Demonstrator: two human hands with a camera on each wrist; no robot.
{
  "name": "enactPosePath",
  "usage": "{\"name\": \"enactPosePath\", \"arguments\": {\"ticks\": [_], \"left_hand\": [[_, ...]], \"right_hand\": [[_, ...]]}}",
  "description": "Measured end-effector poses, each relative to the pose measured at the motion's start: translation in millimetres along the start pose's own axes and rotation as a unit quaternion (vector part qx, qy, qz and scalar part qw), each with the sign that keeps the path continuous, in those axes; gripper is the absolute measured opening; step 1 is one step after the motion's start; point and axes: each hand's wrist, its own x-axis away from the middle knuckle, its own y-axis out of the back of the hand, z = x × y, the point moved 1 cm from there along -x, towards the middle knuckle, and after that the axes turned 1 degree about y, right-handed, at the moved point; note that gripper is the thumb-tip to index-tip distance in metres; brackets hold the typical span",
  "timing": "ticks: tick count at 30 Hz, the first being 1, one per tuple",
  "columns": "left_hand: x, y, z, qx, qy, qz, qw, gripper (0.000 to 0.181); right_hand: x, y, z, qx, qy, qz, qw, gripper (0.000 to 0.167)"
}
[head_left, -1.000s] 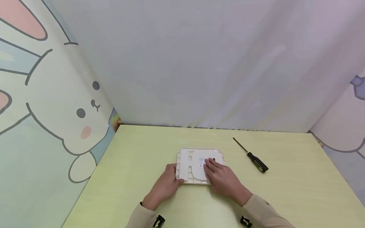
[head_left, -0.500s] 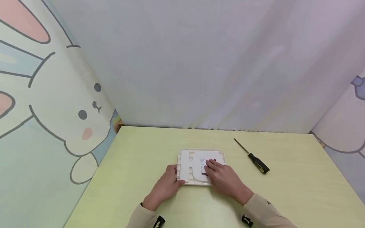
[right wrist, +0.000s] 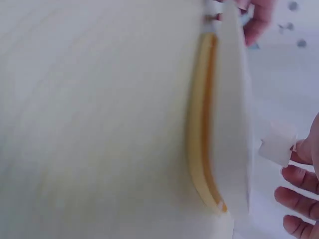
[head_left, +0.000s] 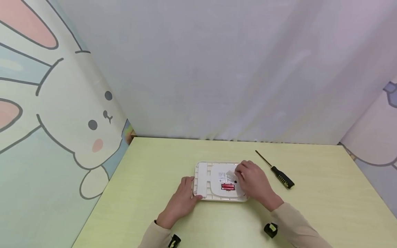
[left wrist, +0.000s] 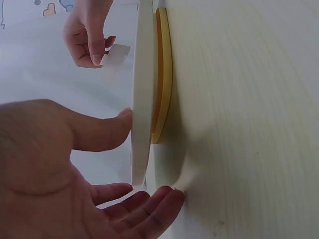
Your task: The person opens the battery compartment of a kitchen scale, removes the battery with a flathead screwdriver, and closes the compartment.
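A flat white device point(head_left: 202, 179) with rounded corners lies on the table, ribbed side up. Two red batteries point(head_left: 227, 187) show in its uncovered compartment. My left hand point(head_left: 182, 199) holds the device's left edge, thumb on the rim and fingers at its side. Above the device's right part, my right hand point(head_left: 255, 181) pinches a small white battery cover point(head_left: 231, 175). The right wrist view shows this cover point(right wrist: 279, 143) between thumb and forefinger, apart from the device. Underneath the white body, a yellow and orange layer point(left wrist: 162, 74) touches the table in the left wrist view.
A screwdriver point(head_left: 282, 177) with a black and yellow handle lies right of the device, its tip pointing away to the back left. A pale curtain point(head_left: 229, 75) hangs behind the table's point(head_left: 322, 193) back edge, and rabbit-printed cloth point(head_left: 68, 113) hangs at the left.
My right hand has lifted the battery cover off the device and moved it up and right, exposing the red batteries. The left hand keeps its hold on the left edge.
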Motion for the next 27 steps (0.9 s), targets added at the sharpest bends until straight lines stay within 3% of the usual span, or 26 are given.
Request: {"name": "enactPosePath", "arguments": {"ticks": [4,7,15,20,23,27], "left_hand": [[-0.2,-0.5,-0.5,0.008,-0.009,-0.002,0.9999,0.076],[0.4,-0.1,0.1,0.017,-0.003,0.003,0.9998,0.079],[0.2,-1.0,2.4,0.011,0.002,0.012,0.9999,0.079],[-1.4,-1.2,0.4,0.014,-0.002,0.020,0.9997,0.079],[-2.7,-0.2,-1.2,0.017,-0.005,0.023,0.9996,0.079],[-2.5,0.2,-0.3,0.015,-0.002,0.019,0.9997,0.078]], "right_hand": [[5.3,14,-29,-0.039,-0.122,0.035,0.9912,0.007],[13.5,21,-48,-0.050,-0.169,0.046,0.9832,0.012],[34.7,20,-64,-0.001,-0.163,0.047,0.9856,0.013],[50.1,33,-74,0.017,-0.144,0.002,0.9894,0.010],[64.4,42,-90,0.033,-0.157,-0.001,0.9870,0.029],[78.6,45,-106,0.034,-0.197,0.055,0.9782,0.052]]}}
